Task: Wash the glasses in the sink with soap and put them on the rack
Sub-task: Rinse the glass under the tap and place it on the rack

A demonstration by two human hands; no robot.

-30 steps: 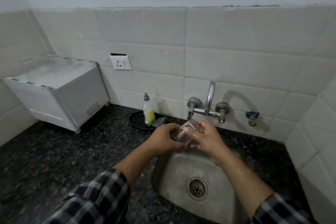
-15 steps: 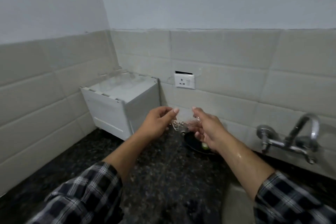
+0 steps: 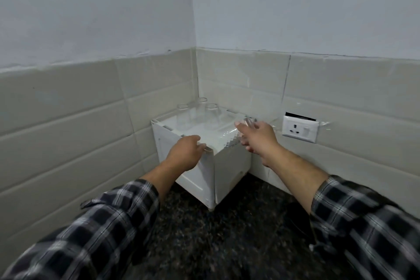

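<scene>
Rack on counter in corner, three glasses at its back, socket to its right

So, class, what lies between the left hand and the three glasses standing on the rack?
In the head view, only a bare stretch of the rack top lies between the left hand and the glasses.

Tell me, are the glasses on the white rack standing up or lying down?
Standing up. Three glasses stand close together at the rack's back corner; none lies flat. Mouth up or down: cannot tell.
</scene>
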